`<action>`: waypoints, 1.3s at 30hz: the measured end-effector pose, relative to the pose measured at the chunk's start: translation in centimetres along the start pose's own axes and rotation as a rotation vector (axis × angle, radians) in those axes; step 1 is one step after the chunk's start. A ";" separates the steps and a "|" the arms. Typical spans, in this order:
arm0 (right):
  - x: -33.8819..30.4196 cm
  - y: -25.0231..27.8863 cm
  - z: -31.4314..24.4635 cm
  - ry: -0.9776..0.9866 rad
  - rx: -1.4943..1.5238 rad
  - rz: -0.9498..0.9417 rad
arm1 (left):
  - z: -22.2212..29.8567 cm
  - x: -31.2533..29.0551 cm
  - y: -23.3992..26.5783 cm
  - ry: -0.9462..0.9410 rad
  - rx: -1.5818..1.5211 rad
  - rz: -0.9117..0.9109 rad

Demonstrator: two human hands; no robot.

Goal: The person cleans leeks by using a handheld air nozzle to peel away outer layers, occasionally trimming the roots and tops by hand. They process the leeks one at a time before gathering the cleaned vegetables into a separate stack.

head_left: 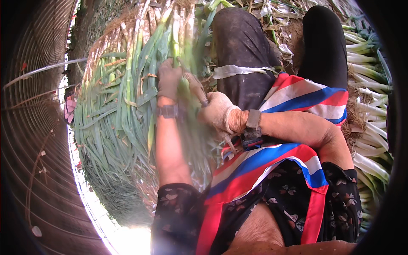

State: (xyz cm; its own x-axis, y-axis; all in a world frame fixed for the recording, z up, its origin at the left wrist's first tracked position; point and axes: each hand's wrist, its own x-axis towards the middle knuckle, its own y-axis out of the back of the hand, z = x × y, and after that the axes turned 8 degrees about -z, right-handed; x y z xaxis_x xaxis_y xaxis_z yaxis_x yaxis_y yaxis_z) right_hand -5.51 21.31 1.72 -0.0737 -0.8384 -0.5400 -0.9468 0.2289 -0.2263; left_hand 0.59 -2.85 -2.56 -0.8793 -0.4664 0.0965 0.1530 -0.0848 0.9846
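My left hand [169, 79], in a dirty grey glove, is closed around the green leaves of long green onions [183, 87]; motion blurs the leaves below it. My right hand [216, 111], in a pale knitted glove, grips a long, brownish hand tool [196, 88]. The tool's slim far part slants up toward my left hand, against the leaves, and its thin tail end shows below my right wrist. Blur hides its exact kind. To the left lies a big heap of unpeeled green onions [123, 85], roots at the far end and leaves toward me.
Along the right lies a row of green onions with clean white stems [369, 123]. Onion scraps [282, 40] litter the soil between my dark-trousered knees [242, 42]. A striped red, white and blue apron [259, 168] covers my lap. A ribbed, curved tunnel wall [38, 127] stands at far left.
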 end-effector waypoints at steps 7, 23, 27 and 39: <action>1.9 2.2 0.7 0.021 0.094 0.079 | 11.3 -3.0 2.6 0.246 -0.838 -0.183; 2.5 1.4 1.9 0.136 0.127 0.141 | 10.0 -10.6 0.4 0.075 -0.564 -0.121; 2.6 1.5 1.5 0.095 0.149 0.091 | 11.3 -9.9 2.6 0.460 -1.176 -0.174; 1.5 3.5 -2.2 0.050 0.122 0.029 | 9.9 -12.3 1.7 0.826 -1.881 -0.134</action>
State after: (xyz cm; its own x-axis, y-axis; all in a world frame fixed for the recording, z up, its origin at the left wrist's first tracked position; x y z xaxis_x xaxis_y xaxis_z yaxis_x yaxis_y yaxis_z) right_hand -9.59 19.75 1.90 -0.1192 -0.8533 -0.5077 -0.8991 0.3097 -0.3094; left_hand 7.20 11.47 -0.58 -0.6369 -0.5377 -0.5524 0.7684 -0.5004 -0.3989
